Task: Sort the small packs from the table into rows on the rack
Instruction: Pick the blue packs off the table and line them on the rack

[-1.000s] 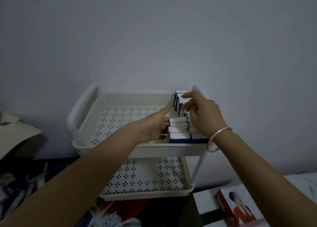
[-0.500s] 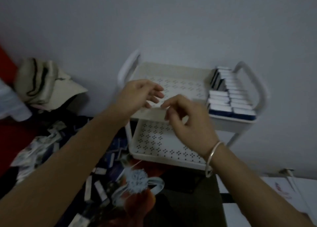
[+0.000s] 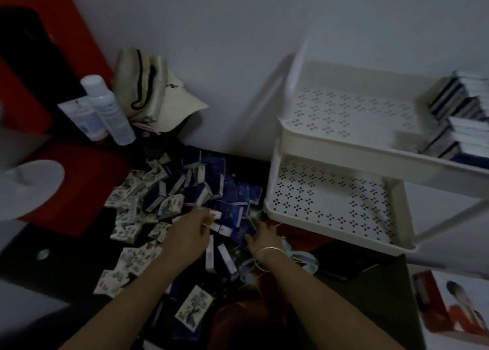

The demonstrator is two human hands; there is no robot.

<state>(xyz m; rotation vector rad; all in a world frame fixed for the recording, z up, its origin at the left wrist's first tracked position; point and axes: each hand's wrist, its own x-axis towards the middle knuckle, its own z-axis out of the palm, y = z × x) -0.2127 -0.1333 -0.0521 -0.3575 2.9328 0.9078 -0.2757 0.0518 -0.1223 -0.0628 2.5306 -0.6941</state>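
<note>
Most of the sorting looks still to do: only a couple of short rows of packs stand at the far end of the rack, well off to the right of the right hand, while a big loose heap of small packs lies on the dark table under and just beyond both hands. The left hand reaches into the heap with fingers bent down among the packs; in this dim, blurred view I cannot tell whether it has pinched one. The right hand lies fairly flat, fingers spread on dark blue packs, gripping nothing I can make out. The packs are small, flat-sided card boxes, some deep blue with white ends, others pale with a flowery print. The rack is smooth white plastic with rounded rims and floors pierced in little four-dot clusters. A thin metal bangle circles the right wrist.
</note>
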